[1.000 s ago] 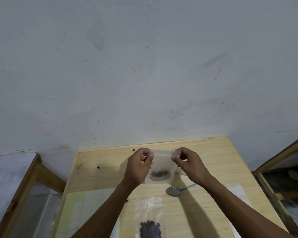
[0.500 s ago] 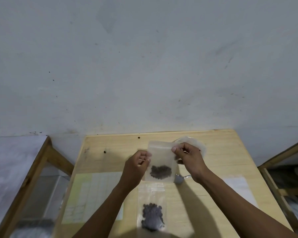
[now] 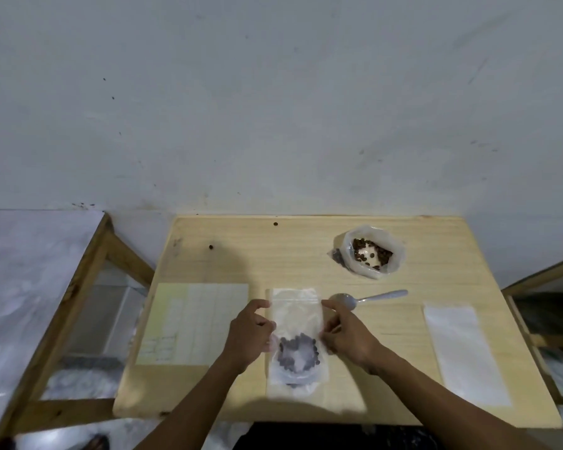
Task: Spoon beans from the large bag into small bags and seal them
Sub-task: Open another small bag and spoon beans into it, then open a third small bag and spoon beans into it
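A small clear zip bag (image 3: 295, 323) with dark beans in its lower half lies flat at the front middle of the wooden table (image 3: 436, 280). It seems to rest on top of another filled small bag, whose edge (image 3: 290, 392) shows below it. My left hand (image 3: 249, 334) pinches the bag's left edge with curled fingers. My right hand (image 3: 348, 334) pinches its right edge. The large bag of beans (image 3: 369, 251) stands with its mouth rolled wide at the back right. A metal spoon (image 3: 366, 298) lies just beyond my right hand.
A pale ruled sheet (image 3: 192, 323) lies on the table's left half. A stack of empty white bags (image 3: 465, 352) lies on the right. Two stray beans (image 3: 211, 247) sit near the back edge. Wooden frames (image 3: 78, 287) flank the table on both sides.
Both hands brought the small bag down from mid-air onto the bag lying at the table's front. The camera tilted down, so the large bag is in view.
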{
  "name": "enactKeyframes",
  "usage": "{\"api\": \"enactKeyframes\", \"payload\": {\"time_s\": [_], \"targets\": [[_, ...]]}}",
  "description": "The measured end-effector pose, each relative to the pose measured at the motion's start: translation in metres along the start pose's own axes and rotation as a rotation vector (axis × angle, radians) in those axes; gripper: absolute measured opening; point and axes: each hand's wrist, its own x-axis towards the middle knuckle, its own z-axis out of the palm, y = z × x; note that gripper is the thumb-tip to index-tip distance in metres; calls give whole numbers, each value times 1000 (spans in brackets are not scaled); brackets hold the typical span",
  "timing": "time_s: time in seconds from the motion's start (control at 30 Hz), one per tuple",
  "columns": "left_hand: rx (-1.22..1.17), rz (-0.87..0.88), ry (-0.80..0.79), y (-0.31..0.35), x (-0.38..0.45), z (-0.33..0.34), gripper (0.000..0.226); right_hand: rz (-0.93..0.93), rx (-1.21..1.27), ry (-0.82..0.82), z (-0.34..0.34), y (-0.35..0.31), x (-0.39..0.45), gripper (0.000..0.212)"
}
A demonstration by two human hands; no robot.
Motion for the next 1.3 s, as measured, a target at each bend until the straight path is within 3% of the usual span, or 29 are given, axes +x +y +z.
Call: {"api": "enactKeyframes", "payload": {"time_s": [0.33, 0.47, 0.57, 0.73, 0.83, 1.0, 1.07, 1.17, 1.3], "targets": [[421, 58, -14, -16, -4, 6, 39, 27, -146, -5, 10, 25, -5, 64], [530, 77, 36, -7, -1, 5, 35, 9, -183, 68, 4, 26, -5, 42], [496, 201, 42, 11, 4, 12, 23, -76, -205, 247, -13, 24, -6, 19], [377, 327, -202, 59, 11, 54, 15, -79, -174, 544, -60, 36, -15, 8], [376, 353, -393, 82, 13, 98, 16, 21, -219, 694, -93, 57, -24, 19], [208, 110, -732, 105, 1, 182, 14, 288, -277, 826, -136, 98, -46, 33], [303, 131, -800, 107, -9, 207, 29, 425, -327, 842, -144, 109, -58, 40], [604, 321, -799, 104, -15, 232, 49, 592, -381, 749, -149, 120, -74, 49], [1104, 528, -800, 92, -14, 250, 58, 624, -336, 685, -145, 128, -80, 46]]}}
